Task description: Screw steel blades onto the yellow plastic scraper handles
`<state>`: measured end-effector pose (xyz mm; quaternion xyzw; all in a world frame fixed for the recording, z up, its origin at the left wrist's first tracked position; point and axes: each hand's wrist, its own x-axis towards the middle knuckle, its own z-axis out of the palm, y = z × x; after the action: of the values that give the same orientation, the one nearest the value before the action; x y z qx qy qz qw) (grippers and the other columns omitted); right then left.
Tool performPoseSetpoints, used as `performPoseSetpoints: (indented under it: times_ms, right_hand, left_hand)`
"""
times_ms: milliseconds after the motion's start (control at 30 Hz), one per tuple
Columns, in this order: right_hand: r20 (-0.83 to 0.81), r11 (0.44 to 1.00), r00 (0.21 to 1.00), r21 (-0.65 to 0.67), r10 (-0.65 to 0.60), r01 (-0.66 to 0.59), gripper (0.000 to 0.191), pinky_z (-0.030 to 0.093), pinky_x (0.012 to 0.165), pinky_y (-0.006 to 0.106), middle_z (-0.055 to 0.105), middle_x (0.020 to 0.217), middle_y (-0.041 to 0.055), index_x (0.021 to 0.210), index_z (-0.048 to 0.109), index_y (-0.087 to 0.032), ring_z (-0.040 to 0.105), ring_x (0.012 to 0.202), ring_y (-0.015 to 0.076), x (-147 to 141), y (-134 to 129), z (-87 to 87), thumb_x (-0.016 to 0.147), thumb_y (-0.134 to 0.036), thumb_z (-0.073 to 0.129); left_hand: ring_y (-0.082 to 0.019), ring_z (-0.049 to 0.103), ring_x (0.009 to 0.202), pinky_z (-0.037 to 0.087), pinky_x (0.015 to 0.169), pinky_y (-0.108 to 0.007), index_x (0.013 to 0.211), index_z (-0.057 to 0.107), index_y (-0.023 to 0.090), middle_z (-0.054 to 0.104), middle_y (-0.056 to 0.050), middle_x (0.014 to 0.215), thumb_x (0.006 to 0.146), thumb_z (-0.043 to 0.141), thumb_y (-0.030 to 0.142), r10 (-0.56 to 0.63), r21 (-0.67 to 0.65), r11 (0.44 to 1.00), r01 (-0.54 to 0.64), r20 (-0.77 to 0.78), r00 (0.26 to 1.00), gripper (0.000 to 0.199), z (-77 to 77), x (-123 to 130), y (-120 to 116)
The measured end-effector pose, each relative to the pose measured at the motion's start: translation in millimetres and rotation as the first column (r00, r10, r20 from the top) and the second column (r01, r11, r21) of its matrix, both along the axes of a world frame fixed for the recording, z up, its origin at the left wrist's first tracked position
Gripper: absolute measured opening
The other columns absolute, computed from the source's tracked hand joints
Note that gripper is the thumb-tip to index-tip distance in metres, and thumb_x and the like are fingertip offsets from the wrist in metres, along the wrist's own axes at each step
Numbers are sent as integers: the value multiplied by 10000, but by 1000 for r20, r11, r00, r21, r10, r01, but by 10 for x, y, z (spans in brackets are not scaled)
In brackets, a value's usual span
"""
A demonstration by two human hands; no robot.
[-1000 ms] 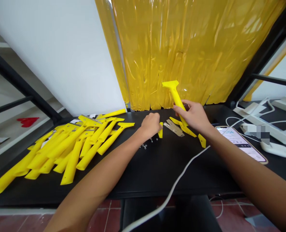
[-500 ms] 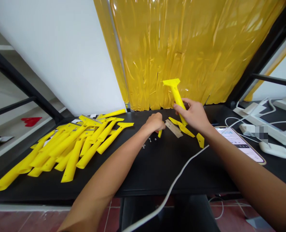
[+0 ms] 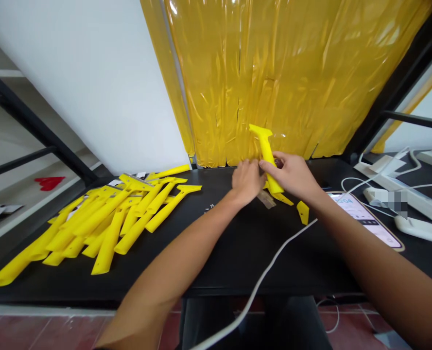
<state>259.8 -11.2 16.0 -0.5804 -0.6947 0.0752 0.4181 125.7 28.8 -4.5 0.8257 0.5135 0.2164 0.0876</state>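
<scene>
My right hand (image 3: pixel 292 174) is wrapped round a yellow scraper handle (image 3: pixel 266 147), its wide head up and slightly tilted to the left. Close against the handle's left side is my left hand (image 3: pixel 247 180). Its fingers are curled and point away from me, so whatever they hold is hidden. Below the hands a flat metal blade (image 3: pixel 267 200) lies partly covered on the black table. Beside it are a yellow plastic plate (image 3: pixel 283 199) and, farther right, a separate small yellow piece (image 3: pixel 303 212). Tiny metal parts (image 3: pixel 209 209) show just left of my left wrist.
A heap of yellow scrapers (image 3: pixel 106 218) covers the table's left side. At right lie a phone (image 3: pixel 374 221), a white power strip (image 3: pixel 412 197) and a white adapter (image 3: pixel 419 228). A white cable (image 3: pixel 267 272) crosses the table front. Yellow plastic strips (image 3: pixel 274 82) hang behind.
My left hand has moved right and up to the scraper handle, and the small yellow piece in it is now out of sight. The handle has dipped slightly in my right hand.
</scene>
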Motion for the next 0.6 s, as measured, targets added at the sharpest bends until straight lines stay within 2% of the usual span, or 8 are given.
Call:
performPoseSetpoints:
  times_ms: [33, 100, 133, 200, 267, 400, 500, 600]
  right_hand:
    - [43, 999, 999, -32, 8, -6, 332, 323, 552, 289, 599, 631, 13, 878, 703, -161, 513, 566, 149, -21, -9, -9, 866, -464, 566]
    - [141, 994, 990, -107, 21, -6, 336, 325, 556, 292, 633, 666, 33, 884, 694, -167, 542, 588, 164, -93, -26, -50, 870, -471, 552]
    - [194, 989, 981, -148, 27, 2, 342, 332, 564, 294, 658, 706, 50, 901, 690, -168, 566, 617, 178, -142, -31, -84, 870, -477, 544]
    - [301, 973, 952, -231, 55, 17, 366, 355, 599, 303, 702, 816, 94, 975, 679, -168, 620, 712, 222, -254, -33, -172, 869, -485, 529]
    - [388, 950, 918, -310, 87, 41, 397, 376, 631, 318, 715, 907, 129, 1051, 660, -167, 649, 812, 269, -360, -18, -269, 868, -488, 515]
    - [452, 904, 878, -423, 157, 56, 377, 415, 679, 329, 715, 1030, 151, 1110, 628, -155, 665, 927, 289, -479, 34, -405, 881, -422, 492]
    - [479, 896, 860, -439, 173, 64, 315, 436, 711, 337, 712, 1058, 161, 1046, 638, -147, 669, 968, 301, -481, 40, -426, 870, -373, 506]
    - [514, 896, 840, -436, 175, 80, 329, 453, 759, 363, 703, 1082, 200, 1071, 625, -115, 667, 1015, 337, -438, 7, -407, 875, -349, 501]
  left_hand:
    - [-302, 580, 1204, 458, 987, -416, 1162, 632, 146, 658, -187, 1216, 979, 441, 422, 27, 110, 994, -18, -83, 996, 383, 64, -190, -36]
    - [-314, 607, 1151, 472, 959, -432, 1161, 628, 146, 678, -180, 1170, 974, 426, 428, 133, 185, 979, -85, -264, 955, 394, 177, -652, -106]
    - [-331, 614, 1137, 475, 949, -446, 1163, 627, 140, 680, -188, 1164, 956, 453, 427, 188, 180, 975, -130, -356, 915, 394, 212, -897, -138]
    - [-365, 629, 1113, 489, 913, -465, 1164, 632, 136, 690, -205, 1147, 926, 492, 406, 269, 80, 961, -266, -508, 818, 386, 222, -1346, -191]
    - [-387, 637, 1103, 493, 892, -467, 1142, 653, 137, 695, -217, 1143, 880, 547, 319, 301, 7, 933, -360, -563, 770, 336, 165, -1675, -226]
    - [-366, 640, 1111, 488, 883, -434, 1191, 643, 184, 694, -192, 1173, 839, 545, 214, 280, -17, 940, -340, -527, 802, 367, 39, -1953, -223]
    - [-328, 637, 1106, 480, 892, -395, 1139, 651, 197, 696, -158, 1165, 837, 522, 231, 249, -35, 955, -296, -449, 858, 330, 66, -1991, -159]
    - [-251, 669, 864, 507, 755, -335, 918, 642, 195, 709, -102, 945, 839, 494, 272, 197, -244, 944, -221, -119, 973, 184, 161, -1983, -85]
